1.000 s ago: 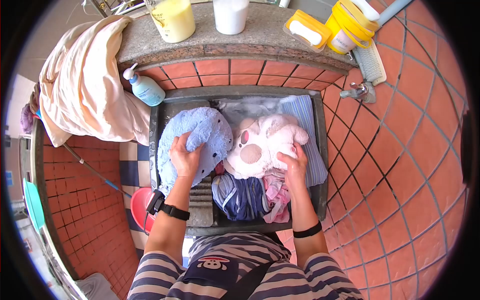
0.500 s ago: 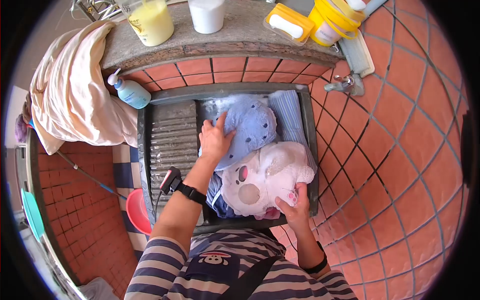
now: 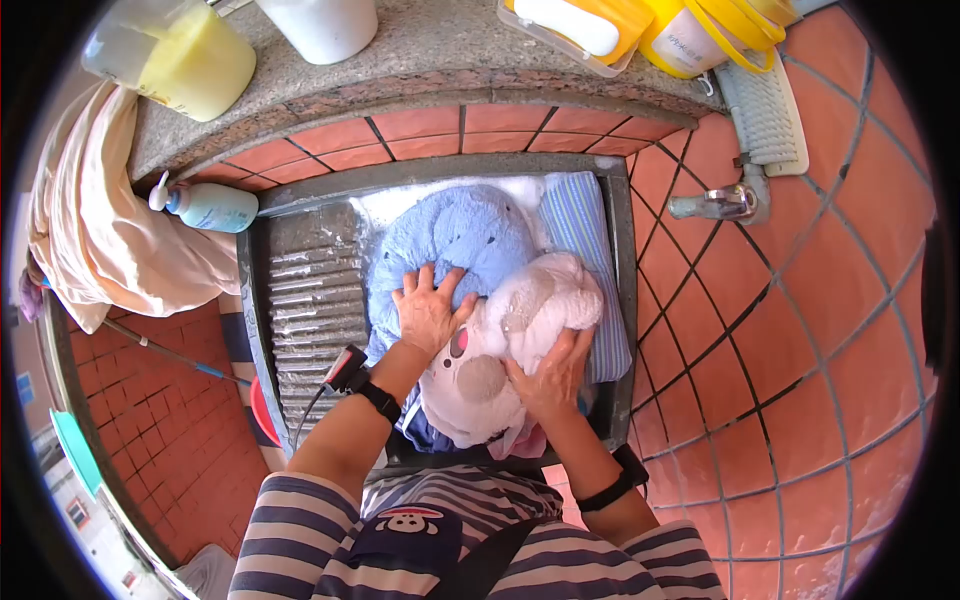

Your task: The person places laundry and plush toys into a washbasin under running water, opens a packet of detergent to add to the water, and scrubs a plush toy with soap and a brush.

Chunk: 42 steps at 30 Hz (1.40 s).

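Note:
A blue plush (image 3: pixel 455 232) with small dark spots lies in the dark stone basin (image 3: pixel 253 310), amid white foam. My left hand (image 3: pixel 428 312) rests on its lower part with fingers spread, beside the pink plush. The pale pink plush (image 3: pixel 470 392), with a grey-brown snout patch, lies on top of dark blue and pink cloth (image 3: pixel 425 432). My right hand (image 3: pixel 552 375) presses on the pink plush's right side, fingers apart. A blue striped cloth (image 3: pixel 585 270) lies along the basin's right side. The ridged washboard (image 3: pixel 315 300) forms the left part of the basin.
A pump bottle (image 3: pixel 215 207) lies tilted at the basin's upper left, near cream cloth (image 3: pixel 120 220). On the stone ledge (image 3: pixel 430 60) stand a yellow-filled container (image 3: pixel 200 65), a white container (image 3: pixel 325 25) and a yellow bucket (image 3: pixel 690 40). A tap (image 3: pixel 715 204) is at right.
The blue plush has moved from the washboard into the basin's right part, with my left hand. The pink plush went down and now sits turned, and my right hand has shifted onto its side.

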{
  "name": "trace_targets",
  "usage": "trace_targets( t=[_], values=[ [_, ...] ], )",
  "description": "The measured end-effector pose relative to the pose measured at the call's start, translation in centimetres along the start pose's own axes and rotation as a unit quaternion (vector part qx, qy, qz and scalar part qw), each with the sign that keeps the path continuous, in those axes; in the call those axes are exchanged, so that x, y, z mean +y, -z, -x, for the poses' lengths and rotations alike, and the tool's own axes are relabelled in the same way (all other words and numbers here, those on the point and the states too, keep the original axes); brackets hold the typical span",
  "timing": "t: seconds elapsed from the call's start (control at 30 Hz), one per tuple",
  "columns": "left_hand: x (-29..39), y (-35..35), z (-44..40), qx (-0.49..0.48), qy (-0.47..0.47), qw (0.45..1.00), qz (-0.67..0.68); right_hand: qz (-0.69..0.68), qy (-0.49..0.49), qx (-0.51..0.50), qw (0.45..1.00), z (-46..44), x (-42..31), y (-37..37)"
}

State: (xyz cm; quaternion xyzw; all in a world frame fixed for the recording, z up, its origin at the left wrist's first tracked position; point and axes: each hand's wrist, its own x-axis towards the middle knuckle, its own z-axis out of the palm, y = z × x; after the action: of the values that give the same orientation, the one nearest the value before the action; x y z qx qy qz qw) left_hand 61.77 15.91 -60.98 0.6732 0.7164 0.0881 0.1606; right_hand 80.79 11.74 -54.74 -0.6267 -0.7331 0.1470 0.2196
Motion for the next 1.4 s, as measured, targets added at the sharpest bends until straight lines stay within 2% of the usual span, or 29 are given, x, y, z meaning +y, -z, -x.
trace_targets(
  t=[0.1, 0.27, 0.3, 0.33, 0.37, 0.4, 0.5, 0.57, 0.67, 0.73, 0.77, 0.83, 0.87, 0.93, 0.97, 1.0, 1.03, 1.1, 1.17, 1.23, 1.3, 1.37, 1.4],
  values=[
    [-2.0, -2.9, -2.3, -0.012, -0.002, 1.000, -0.009, 0.058, 0.049, -0.026, 0.997, -4.6, 0.9, -3.0],
    [-7.1, -10.5, -4.4, -0.080, 0.009, 0.996, -0.026, 0.114, 0.023, -0.063, 0.991, -9.9, 0.7, -8.2],
    [-7.9, -11.8, -4.7, -0.141, 0.158, 0.956, 0.201, 0.126, 0.023, -0.061, 0.990, -10.8, 0.7, -9.1],
    [-8.5, -12.8, -4.8, -0.190, 0.296, 0.840, 0.413, 0.145, 0.032, -0.044, 0.988, -11.5, 0.8, -10.2],
    [-8.9, -13.8, -4.6, -0.223, 0.411, 0.657, 0.592, 0.146, 0.032, -0.051, 0.988, -11.8, 0.7, -11.0],
    [-8.9, -13.6, -4.5, -0.252, 0.413, 0.624, 0.614, 0.145, 0.021, -0.057, 0.988, -12.3, 0.6, -11.7],
    [-9.0, -11.8, -3.7, -0.312, 0.276, 0.733, 0.538, 0.146, 0.020, -0.059, 0.987, -13.2, 0.8, -13.8],
    [-9.5, -9.6, -2.4, -0.316, 0.194, 0.790, 0.488, 0.117, -0.019, -0.066, 0.991, -13.7, 1.1, -15.3],
    [-9.7, -7.0, -1.5, -0.281, 0.097, 0.863, 0.410, 0.089, 0.033, 0.001, 0.996, -14.3, 3.8, -18.6],
    [-9.2, -5.5, -1.7, -0.204, 0.037, 0.927, 0.313, 0.092, 0.054, 0.007, 0.994, -15.7, 2.5, -16.4],
    [-8.4, -4.5, -1.9, -0.195, 0.103, 0.924, 0.314, 0.101, 0.069, 0.009, 0.992, -16.0, 1.6, -15.2],
    [-7.7, -5.7, -1.8, -0.070, 0.166, 0.826, 0.534, 0.065, 0.032, -0.001, 0.997, -15.9, 0.9, -14.1],
    [-7.7, -5.5, -2.3, -0.059, 0.161, 0.829, 0.533, 0.064, -0.028, -0.028, 0.997, -15.7, 0.6, -13.3],
    [-7.0, -2.5, -3.3, -0.117, 0.169, 0.776, 0.597, 0.035, -0.041, -0.020, 0.998, -15.5, 1.2, -12.2],
    [-6.6, -0.9, -2.0, -0.113, 0.163, 0.777, 0.597, 0.009, -0.061, -0.019, 0.998, -15.2, 1.6, -11.9],
    [-6.1, 1.0, 0.2, -0.015, 0.146, 0.821, 0.552, -0.013, -0.104, -0.002, 0.994, -14.8, 0.7, -10.7],
    [-5.1, 2.9, 2.4, 0.083, 0.127, 0.851, 0.502, -0.011, -0.103, 0.004, 0.995, -14.1, -0.1, -9.2],
    [-1.8, 7.1, 7.0, 0.040, 0.069, 0.911, 0.405, -0.170, -0.180, -0.016, 0.969, -12.5, -1.5, -5.9],
    [-0.3, 6.5, 10.2, 0.044, 0.036, 0.933, 0.354, -0.212, -0.141, 0.038, 0.966, -9.3, -1.2, -4.3],
    [-0.6, 6.7, 12.2, 0.029, 0.029, 0.933, 0.357, -0.272, -0.122, 0.059, 0.953, -5.1, -1.3, -2.2],
    [-1.3, 7.0, 14.0, -0.016, 0.048, 0.932, 0.358, -0.256, -0.093, 0.014, 0.962, -0.6, -2.9, 1.9],
    [-2.1, 7.4, 15.8, -0.031, 0.058, 0.927, 0.368, -0.226, -0.048, -0.074, 0.970, 3.4, -2.9, 5.1],
    [-2.4, 7.9, 16.4, -0.017, 0.041, 0.918, 0.395, -0.324, -0.062, -0.052, 0.943, 4.7, -2.9, 5.8]
  ],
)
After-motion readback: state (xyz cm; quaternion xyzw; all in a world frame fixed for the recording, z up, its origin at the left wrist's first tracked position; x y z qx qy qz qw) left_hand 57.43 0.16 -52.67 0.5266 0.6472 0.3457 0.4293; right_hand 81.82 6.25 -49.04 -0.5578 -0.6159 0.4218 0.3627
